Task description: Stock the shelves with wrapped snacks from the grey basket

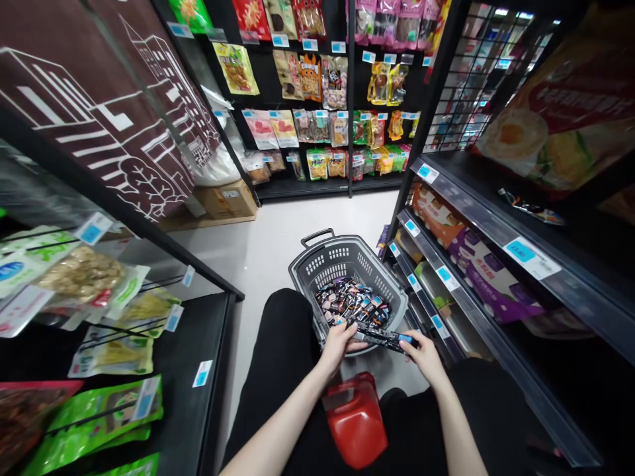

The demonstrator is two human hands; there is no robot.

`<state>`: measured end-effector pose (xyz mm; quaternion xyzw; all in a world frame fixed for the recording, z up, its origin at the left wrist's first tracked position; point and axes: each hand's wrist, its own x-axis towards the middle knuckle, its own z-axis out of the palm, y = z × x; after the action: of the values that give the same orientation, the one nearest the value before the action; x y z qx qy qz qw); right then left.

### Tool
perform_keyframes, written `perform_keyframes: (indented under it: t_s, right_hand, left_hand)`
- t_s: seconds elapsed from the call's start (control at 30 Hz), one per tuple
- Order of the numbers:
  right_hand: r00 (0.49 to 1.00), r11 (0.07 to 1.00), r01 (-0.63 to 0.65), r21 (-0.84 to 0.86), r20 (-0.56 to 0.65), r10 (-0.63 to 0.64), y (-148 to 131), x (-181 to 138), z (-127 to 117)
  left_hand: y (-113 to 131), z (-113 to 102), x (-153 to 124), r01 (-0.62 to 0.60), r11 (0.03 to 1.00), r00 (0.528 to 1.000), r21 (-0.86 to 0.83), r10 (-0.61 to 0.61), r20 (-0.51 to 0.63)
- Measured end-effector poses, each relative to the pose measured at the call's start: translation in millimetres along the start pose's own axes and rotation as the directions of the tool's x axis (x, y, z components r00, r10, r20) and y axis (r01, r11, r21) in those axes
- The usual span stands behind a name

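A long, narrow black strip point(380, 334) with small pale markings stretches between my two hands, over the near rim of a grey shopping basket point(296, 270). My left hand point(339, 344) pinches its left end between thumb and fingers. At the other end, close to a blue patch, my right hand point(419, 352) grips it with the fingertips. What kind of thing the strip is, I cannot tell. Inside the basket lies a heap of small dark wrapped packets point(347, 301), partly hidden behind the strip and my left hand.
A red plastic object point(356, 423) is between my legs, below the basket. Shelves with boxes point(501, 274) rise close on the right, where a small packet point(530, 208) lies. Bagged snacks point(114, 423) hang on the left. A cardboard box point(225, 200) stands near the back rack.
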<state>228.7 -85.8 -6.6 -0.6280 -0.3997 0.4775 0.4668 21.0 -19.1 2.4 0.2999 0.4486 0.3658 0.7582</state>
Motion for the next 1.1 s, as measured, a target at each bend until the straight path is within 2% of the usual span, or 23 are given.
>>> perform_keyframes:
  t_s: [0.47, 0.57, 0.67, 0.8, 0.97, 1.1]
  right_hand:
    - [0.998, 0.998, 0.052, -0.03, -0.02, -0.052, 9.1, 2.0, -5.1]
    - [0.996, 0.994, 0.078, -0.07, -0.046, -0.081, 9.4, 1.8, -10.6]
    - [0.981, 0.981, 0.184, -0.066, -0.051, -0.187, 6.2, 0.0, -16.2]
    - [0.965, 0.967, 0.256, 0.003, -0.062, -0.255, 5.4, -1.1, -18.9]
    - [0.973, 0.972, 0.155, 0.176, -0.196, -0.12, 22.2, 4.7, -19.8]
    - [0.983, 0.962, 0.027, 0.273, -0.182, 0.024, 30.4, 6.4, -20.3]
  left_hand:
    - [-0.4, 2.4, -1.0, -0.014, 0.999, 1.0, -0.03, 0.015, 0.027]
    - [4.2, 1.9, -3.0, 0.093, 0.995, 0.989, -0.045, -0.087, 0.121]
    - [7.4, 1.1, -6.3, 0.224, 0.974, 0.944, -0.025, -0.211, 0.255]
    - [5.5, 1.0, -8.1, 0.221, 0.972, 0.943, 0.075, -0.232, 0.238]
    - [-2.5, -0.3, -1.7, 0.051, 0.971, 0.961, 0.232, -0.112, 0.254]
    - [-7.7, -2.6, 2.2, 0.038, 0.929, 0.969, 0.367, -0.124, 0.213]
